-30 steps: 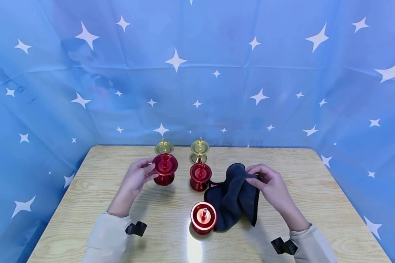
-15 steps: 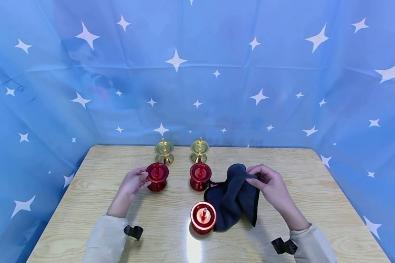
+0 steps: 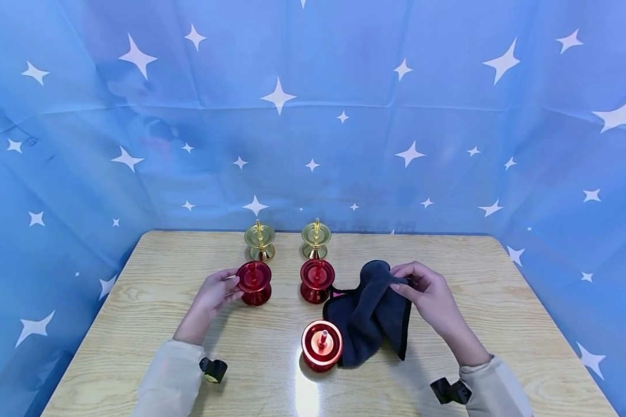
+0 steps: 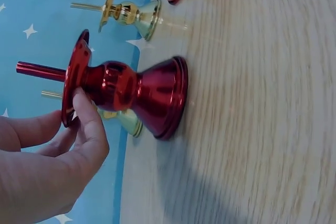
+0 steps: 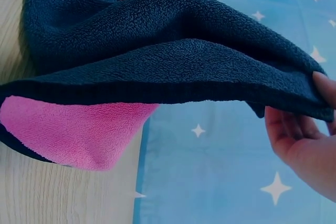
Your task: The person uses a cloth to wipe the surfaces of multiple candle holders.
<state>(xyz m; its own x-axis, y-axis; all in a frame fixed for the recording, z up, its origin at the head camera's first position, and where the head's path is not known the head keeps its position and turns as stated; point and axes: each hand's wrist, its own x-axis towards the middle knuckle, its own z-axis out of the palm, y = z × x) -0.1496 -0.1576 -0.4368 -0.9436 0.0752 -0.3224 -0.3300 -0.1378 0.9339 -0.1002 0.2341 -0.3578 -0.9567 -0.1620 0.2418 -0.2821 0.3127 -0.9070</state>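
Observation:
My left hand (image 3: 215,295) pinches the dish rim of a red metallic candle holder (image 3: 255,285), which stands upright at the left. In the left wrist view, thumb and fingers grip the rim of this holder (image 4: 113,86) below its spike, and its flared base is close on the wood. My right hand (image 3: 429,294) pinches the upper edge of a dark cloth (image 3: 367,315), raising that corner while the rest lies crumpled on the table. In the right wrist view the cloth (image 5: 157,66) shows a pink underside. A second red candle holder (image 3: 317,281) stands in the middle.
Two gold candle holders (image 3: 260,242) stand in a row at the back. Another red holder (image 3: 321,346) is at the front, against the cloth's left edge. The wooden table (image 3: 177,266) ends at a blue star-printed backdrop (image 3: 313,116).
My left hand has brought its red candle holder toward me and down, then slightly right, uncovering the back left gold holder's base. The right hand and the cloth are nearly still.

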